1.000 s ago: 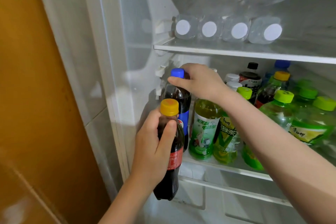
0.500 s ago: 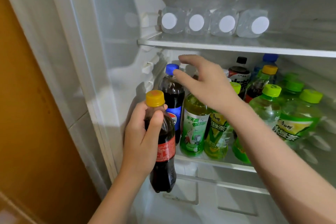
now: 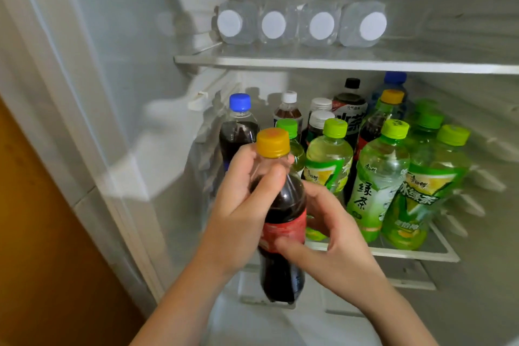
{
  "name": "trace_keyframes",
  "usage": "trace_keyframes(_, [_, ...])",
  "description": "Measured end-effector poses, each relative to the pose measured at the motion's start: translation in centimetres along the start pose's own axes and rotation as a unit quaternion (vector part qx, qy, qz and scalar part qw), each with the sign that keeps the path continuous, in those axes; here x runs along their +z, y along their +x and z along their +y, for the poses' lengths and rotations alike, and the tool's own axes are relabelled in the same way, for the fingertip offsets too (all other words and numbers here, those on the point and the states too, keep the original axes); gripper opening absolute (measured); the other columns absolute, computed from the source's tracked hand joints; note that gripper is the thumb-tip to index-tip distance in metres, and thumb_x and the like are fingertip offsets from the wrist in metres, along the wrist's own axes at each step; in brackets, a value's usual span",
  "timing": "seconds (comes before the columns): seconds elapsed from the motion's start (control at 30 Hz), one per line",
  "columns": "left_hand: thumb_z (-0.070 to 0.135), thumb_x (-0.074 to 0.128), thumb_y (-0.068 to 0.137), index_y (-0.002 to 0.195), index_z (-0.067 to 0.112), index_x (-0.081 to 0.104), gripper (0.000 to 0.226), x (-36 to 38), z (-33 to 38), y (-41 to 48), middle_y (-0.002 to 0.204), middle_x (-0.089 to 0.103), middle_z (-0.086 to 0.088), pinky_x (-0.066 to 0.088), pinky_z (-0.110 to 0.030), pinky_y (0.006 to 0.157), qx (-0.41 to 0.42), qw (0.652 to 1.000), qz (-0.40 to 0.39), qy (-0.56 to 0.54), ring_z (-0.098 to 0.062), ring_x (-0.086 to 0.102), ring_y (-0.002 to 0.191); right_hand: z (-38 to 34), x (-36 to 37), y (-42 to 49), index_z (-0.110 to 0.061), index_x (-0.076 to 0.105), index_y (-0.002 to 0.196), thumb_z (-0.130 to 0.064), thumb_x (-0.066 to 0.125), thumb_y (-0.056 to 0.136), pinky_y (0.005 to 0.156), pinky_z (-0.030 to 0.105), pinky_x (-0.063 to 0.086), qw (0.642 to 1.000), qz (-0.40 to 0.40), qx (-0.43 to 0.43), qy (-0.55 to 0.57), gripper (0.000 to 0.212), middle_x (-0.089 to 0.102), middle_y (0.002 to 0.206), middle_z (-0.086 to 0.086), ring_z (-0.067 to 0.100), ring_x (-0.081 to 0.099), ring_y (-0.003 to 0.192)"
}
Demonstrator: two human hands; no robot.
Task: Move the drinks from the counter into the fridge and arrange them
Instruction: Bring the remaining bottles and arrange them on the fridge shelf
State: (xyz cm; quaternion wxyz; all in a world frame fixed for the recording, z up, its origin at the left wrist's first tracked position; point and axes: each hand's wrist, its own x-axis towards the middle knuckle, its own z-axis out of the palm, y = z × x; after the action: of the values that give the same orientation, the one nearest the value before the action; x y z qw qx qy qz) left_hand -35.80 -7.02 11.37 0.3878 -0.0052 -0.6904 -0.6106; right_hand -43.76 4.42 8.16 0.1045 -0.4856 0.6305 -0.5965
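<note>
Cola (image 3: 283,213) hangs before the shelf (image 3: 393,251), left hand (image 3: 238,213) clasping its neck, right hand (image 3: 331,236) closed around its label, probably steadying it for placement.

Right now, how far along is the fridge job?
Mostly stocked: water bottles lie on the top shelf, and green tea bottles crowd the middle shelf. Both hands, left hand and right hand, hold a cola bottle, not yet shelved. The counter is out of view.

Upper shelf (image 3: 309,60) with water bottles (image 3: 297,25); lower shelf (image 3: 407,253), seemingly crowded, drinks (image 3: 376,177).
</note>
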Motion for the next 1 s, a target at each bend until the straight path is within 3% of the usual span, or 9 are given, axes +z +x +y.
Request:
trace_keyframes(0.13, [0.032,0.052,0.089,0.106,0.021,0.06,0.022,2.1,0.2,0.4,0.1,0.067,0.001,0.049,-0.022,0.084,0.014,0.999,-0.035,0.001,-0.011,0.064,0.098,0.1,-0.7,-0.3,-0.045,0.053,0.112,-0.035,0.08,0.054,0.071,0.014,0.052,0.997,0.062,0.007,-0.034,0.064,0.067,0.102,-0.02,0.0,0.066,0.09])
trace_keyframes(0.27, [0.034,0.05,0.093,0.107,0.025,0.06,0.02,2.4,0.5,0.9,0.104,0.062,0.002,0.049,-0.034,0.087,0.092,0.988,-0.047,0.113,-0.022,0.061,0.103,0.5,-1.5,-0.8,-0.041,0.055,0.111,-0.041,0.081,0.053,0.073,0.013,0.051,0.991,0.115,-0.007,-0.065,0.063,0.065,0.103,-0.021,-0.001,0.065,0.092])
trace_keyframes(0.4, [0.032,0.049,0.092,0.113,0.035,0.057,0.022,0.5,-0.5,1.0,0.114,0.058,0.016,0.042,-0.019,0.094,0.165,0.966,0.103,0.171,-0.009,0.055,0.114,1.0,-2.5,-1.3,-0.039,0.056,0.108,-0.043,0.079,0.053,0.072,0.008,0.048,0.98,0.182,-0.024,-0.076,0.06,0.064,0.102,-0.023,-0.003,0.063,0.093])
trace_keyframes(0.53, [0.009,0.051,0.082,0.112,0.03,0.051,0.037,-1.3,-2.8,1.1,0.123,0.046,0.015,0.039,-0.037,0.106,0.125,0.942,0.239,0.202,-0.009,0.045,0.123,1.5,-3.6,-1.4,-0.041,0.055,0.108,-0.047,0.078,0.051,0.068,0.004,0.046,0.96,0.269,-0.036,-0.074,0.062,0.064,0.102,-0.025,-0.005,0.062,0.092])
trace_keyframes(0.63, [0.001,0.052,0.075,0.122,0.02,0.047,0.051,-2.2,-3.3,1.6,0.133,0.038,0.007,0.033,-0.043,0.111,0.081,0.938,0.209,0.265,-0.007,0.036,0.131,1.8,-4.1,-1.1,-0.045,0.05,0.107,-0.053,0.078,0.048,0.065,0.002,0.044,0.947,0.301,-0.04,-0.106,0.065,0.061,0.103,-0.03,-0.008,0.06,0.093])
trace_keyframes(0.73, [-0.003,0.054,0.075,0.137,0.01,0.039,0.065,-2.7,-2.3,2.9,0.143,0.033,-0.003,0.02,-0.025,0.117,0.075,0.927,0.141,0.34,-0.011,0.028,0.136,2.3,-4.5,-0.7,-0.043,0.048,0.111,-0.058,0.077,0.048,0.067,-0.001,0.041,0.942,0.302,-0.04,-0.144,0.071,0.058,0.103,-0.035,-0.015,0.055,0.095])
trace_keyframes(0.8, [-0.004,0.059,0.076,0.146,0.017,0.024,0.081,-3.0,-1.6,3.9,0.151,0.022,-0.006,0.013,-0.012,0.113,0.063,0.916,0.076,0.39,-0.013,0.018,0.141,2.7,-4.8,-0.5,-0.033,0.05,0.115,-0.061,0.081,0.048,0.07,-0.004,0.037,0.94,0.295,-0.038,-0.17,0.079,0.056,0.1,-0.036,-0.02,0.052,0.095])
trace_keyframes(0.9, [0.0,0.065,0.075,0.147,0.041,-0.002,0.106,-3.5,-1.3,4.8,0.157,-0.002,0.01,0.021,-0.016,0.109,0.018,0.894,-0.002,0.447,-0.012,0.001,0.145,3.3,-5.1,-0.5,-0.024,0.053,0.117,-0.063,0.077,0.049,0.071,-0.006,0.035,0.939,0.293,-0.02,-0.18,0.082,0.053,0.098,-0.037,-0.025,0.05,0.094])
trace_keyframes(1.0, [-0.005,0.064,0.071,0.145,0.046,-0.014,0.119,-3.6,-1.7,5.6,0.156,-0.014,0.015,0.027,-0.008,0.096,0.003,0.869,-0.027,0.495,-0.014,-0.006,0.145,3.9,-5.2,-0.5,-0.027,0.051,0.12,-0.066,0.071,0.049,0.073,-0.004,0.036,0.934,0.306,-0.007,-0.182,0.083,0.052,0.096,-0.044,-0.026,0.049,0.093])
